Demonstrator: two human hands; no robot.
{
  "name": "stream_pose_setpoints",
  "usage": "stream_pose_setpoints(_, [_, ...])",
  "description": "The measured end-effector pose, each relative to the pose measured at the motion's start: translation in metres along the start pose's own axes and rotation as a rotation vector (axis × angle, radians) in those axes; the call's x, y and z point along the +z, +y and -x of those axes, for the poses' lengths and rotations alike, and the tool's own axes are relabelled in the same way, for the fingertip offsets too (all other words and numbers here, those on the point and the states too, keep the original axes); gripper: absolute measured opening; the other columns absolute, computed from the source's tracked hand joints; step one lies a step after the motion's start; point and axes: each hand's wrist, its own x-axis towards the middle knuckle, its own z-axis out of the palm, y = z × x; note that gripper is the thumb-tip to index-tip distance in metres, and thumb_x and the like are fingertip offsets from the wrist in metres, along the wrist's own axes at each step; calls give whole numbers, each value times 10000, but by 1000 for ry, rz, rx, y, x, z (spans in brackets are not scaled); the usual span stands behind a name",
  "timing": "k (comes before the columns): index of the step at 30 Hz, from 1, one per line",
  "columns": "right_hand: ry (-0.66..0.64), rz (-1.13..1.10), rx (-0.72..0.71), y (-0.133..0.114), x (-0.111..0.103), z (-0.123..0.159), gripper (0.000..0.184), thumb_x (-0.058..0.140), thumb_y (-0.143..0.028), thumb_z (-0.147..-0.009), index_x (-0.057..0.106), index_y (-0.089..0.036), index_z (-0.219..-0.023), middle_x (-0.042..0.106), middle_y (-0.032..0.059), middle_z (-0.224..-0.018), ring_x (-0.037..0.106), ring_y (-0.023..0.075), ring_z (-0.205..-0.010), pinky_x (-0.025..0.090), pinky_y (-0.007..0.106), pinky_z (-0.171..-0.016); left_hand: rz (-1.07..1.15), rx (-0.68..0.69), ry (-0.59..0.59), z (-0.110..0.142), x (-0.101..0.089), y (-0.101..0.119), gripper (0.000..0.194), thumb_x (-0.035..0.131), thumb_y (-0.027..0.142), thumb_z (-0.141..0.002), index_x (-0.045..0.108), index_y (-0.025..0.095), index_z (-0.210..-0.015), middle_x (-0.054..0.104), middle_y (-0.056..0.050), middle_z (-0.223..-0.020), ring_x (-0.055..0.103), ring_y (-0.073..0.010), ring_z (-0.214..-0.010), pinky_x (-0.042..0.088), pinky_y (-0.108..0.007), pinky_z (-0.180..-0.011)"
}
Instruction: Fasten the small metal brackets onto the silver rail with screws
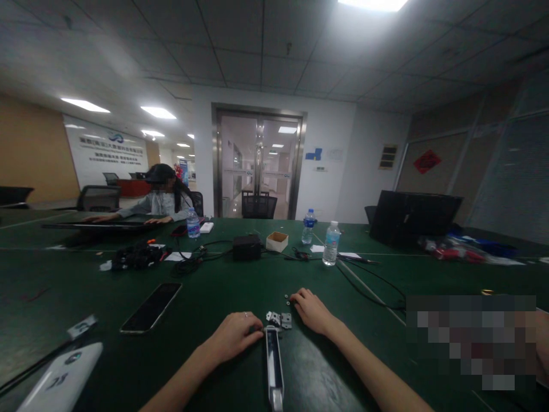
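My left hand (pixel 240 336) rests on the green table, thumb and fingertips drawn together beside the upper end of a long, slim silver part with a dark inset (pixel 275 363). Whatever those fingers hold, if anything, is too small to make out. Just beyond the slim part lie small silver metal pieces with holes, like brackets (pixel 279 319). To their right, my right hand (pixel 312 311) lies on the tabletop with its fingers stretched out and slightly bent. Its fingertips are next to tiny pale rings (pixel 287 300); whether they touch is unclear.
A dark phone (pixel 151 309) and a white phone (pixel 62 377) lie to the left. Farther back are a black box (pixel 246 248), a small open carton (pixel 277 242), cables and water bottles (pixel 331 243). A person (pixel 160 194) sits across the table at the left.
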Motion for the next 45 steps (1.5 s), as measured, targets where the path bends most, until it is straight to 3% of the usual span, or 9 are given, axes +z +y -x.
stream_pose_setpoints(8, [-13, -62, 56, 2, -3, -2, 209, 420, -193, -944, 621, -154, -987, 602, 116, -1062, 566, 216, -994, 432, 298, -879, 1, -14, -7, 2, -4, 4, 208, 542, 309, -938, 664, 216, -1078, 663, -17, -1009, 613, -176, -863, 449, -270, -772])
stream_pose_setpoints(23, [-52, -70, 83, -8, -16, 4, 150, 476, -202, -938, 621, -169, -946, 621, 104, -1045, 590, 219, -962, 443, 299, -823, 16, -18, -24, 3, -4, 3, 198, 548, 307, -936, 649, 229, -1087, 650, -13, -1046, 606, -179, -907, 452, -274, -782])
stream_pose_setpoints(34, [45, -163, -23, -9, -13, 5, 144, 465, -211, -949, 598, -175, -910, 634, 84, -992, 596, 199, -935, 445, 279, -832, -1, 16, 2, 2, 2, -3, 218, 536, 330, -940, 647, 232, -1100, 650, -19, -1041, 602, -179, -890, 445, -267, -789])
stream_pose_setpoints(45, [32, -39, 42, 3, -11, 5, 173, 432, -200, -959, 603, -185, -980, 658, 88, -999, 574, 222, -968, 428, 304, -814, 15, -4, -15, 2, 0, -2, 217, 540, 322, -940, 644, 233, -1107, 644, -16, -1054, 605, -184, -910, 448, -275, -787])
